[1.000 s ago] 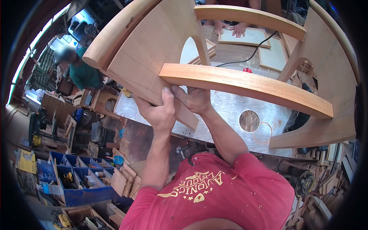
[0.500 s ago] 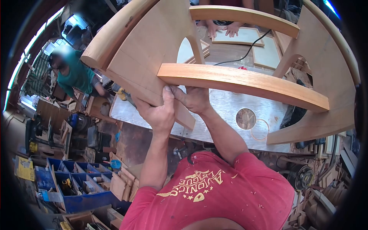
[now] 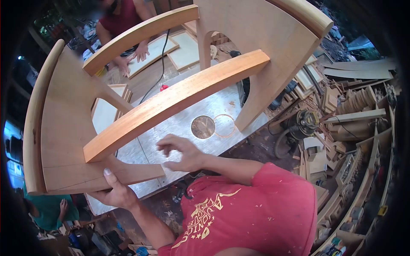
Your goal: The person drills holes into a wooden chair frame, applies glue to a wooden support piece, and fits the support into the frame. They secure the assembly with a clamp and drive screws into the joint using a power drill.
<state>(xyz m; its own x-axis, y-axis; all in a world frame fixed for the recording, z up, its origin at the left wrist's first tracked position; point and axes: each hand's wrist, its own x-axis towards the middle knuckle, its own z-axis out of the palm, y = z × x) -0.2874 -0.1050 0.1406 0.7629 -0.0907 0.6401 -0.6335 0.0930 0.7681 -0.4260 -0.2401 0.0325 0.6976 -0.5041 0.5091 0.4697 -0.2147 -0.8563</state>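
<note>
A wooden furniture frame stands on the table, with two curved rails joining its broad side panels. My left hand is closed on the lower edge of the left side panel, thumb against its face and fingers hidden underneath. My right hand is in the air beside the panel's tapered leg, fingers loosely bent and apart, holding nothing. Just above both hands, the end of the near rail meets the panel.
The silvery-topped table has a round hole and a dark cable. Across it, a co-worker's hands rest at a pale framed panel. A person in green is at lower left. A machine and wood scraps are at right.
My view has swung right, so the frame appears tilted differently. My right hand has come away from the underside of the near rail's joint. My left hand still holds the panel edge.
</note>
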